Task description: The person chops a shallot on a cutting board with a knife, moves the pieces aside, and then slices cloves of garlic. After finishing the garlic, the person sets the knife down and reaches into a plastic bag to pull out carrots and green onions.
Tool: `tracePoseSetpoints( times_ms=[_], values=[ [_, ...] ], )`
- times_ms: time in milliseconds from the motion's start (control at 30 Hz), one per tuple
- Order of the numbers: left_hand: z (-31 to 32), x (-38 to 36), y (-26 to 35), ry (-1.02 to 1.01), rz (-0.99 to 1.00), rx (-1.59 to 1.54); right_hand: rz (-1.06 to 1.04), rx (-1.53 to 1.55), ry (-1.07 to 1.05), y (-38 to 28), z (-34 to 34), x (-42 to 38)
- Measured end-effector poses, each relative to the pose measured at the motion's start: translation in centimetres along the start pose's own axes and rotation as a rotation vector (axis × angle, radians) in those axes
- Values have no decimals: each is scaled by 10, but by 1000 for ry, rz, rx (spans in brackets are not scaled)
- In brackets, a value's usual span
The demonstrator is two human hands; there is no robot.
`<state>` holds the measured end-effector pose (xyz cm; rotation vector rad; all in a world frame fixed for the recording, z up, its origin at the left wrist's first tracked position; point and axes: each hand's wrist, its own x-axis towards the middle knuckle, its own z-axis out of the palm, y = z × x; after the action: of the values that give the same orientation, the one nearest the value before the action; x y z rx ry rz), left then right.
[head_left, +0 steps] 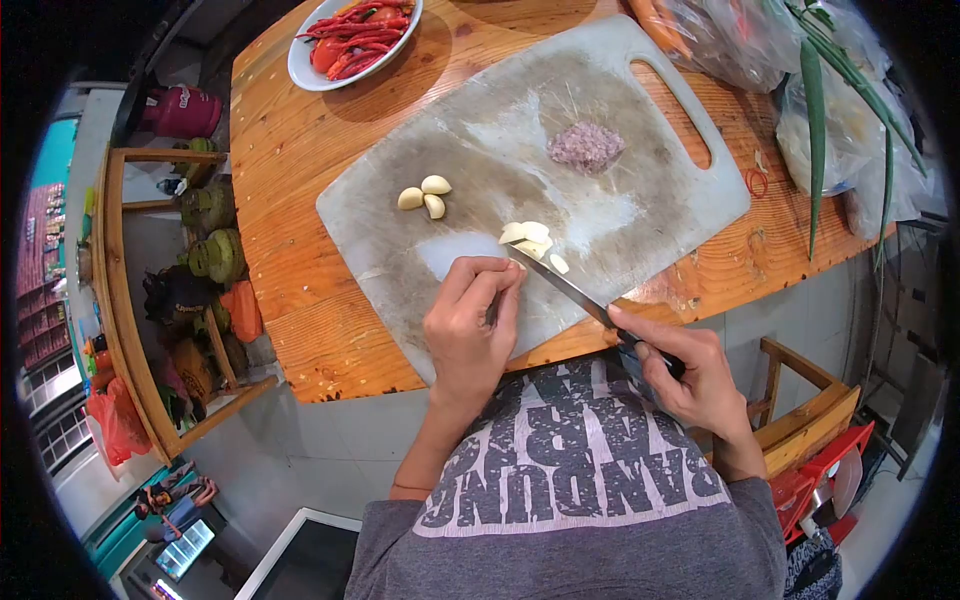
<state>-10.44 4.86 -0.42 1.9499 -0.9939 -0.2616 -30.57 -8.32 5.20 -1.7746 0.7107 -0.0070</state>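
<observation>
My right hand (685, 372) grips the dark handle of a kitchen knife (572, 290). Its blade points up and left across the near part of a worn white cutting board (400, 270). At the knife tip, my left hand (475, 315) is closed in a pinch on a garlic clove, mostly hidden by the fingers. Cut garlic pieces (530, 236) lie just beyond the blade, with one slice (559, 263) beside it. Farther left on the board sit three whole peeled garlic cloves (411, 198). A small heap of finely chopped purplish shallot (586, 147) rests toward the board's handle end.
A white bowl (295, 66) of red chillies and tomatoes stands at the table's far left. Plastic bags (745, 45) and long green leaves (815, 140) occupy the far right. A red rubber band (757, 183) lies by the board. A wooden stool (815, 405) stands at right.
</observation>
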Motion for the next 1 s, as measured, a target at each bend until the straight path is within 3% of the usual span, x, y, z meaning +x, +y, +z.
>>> tracePoseSetpoints(
  times_ms=[400,700,1000],
  values=[
    [0,0,1,-2,28,25,-225,-170,54,7,19,13],
    [0,0,3,-13,-9,50,-33,27,9,14,2,6],
    [-1,3,6,-62,18,91,-150,-43,78,13,5,4]
  ],
)
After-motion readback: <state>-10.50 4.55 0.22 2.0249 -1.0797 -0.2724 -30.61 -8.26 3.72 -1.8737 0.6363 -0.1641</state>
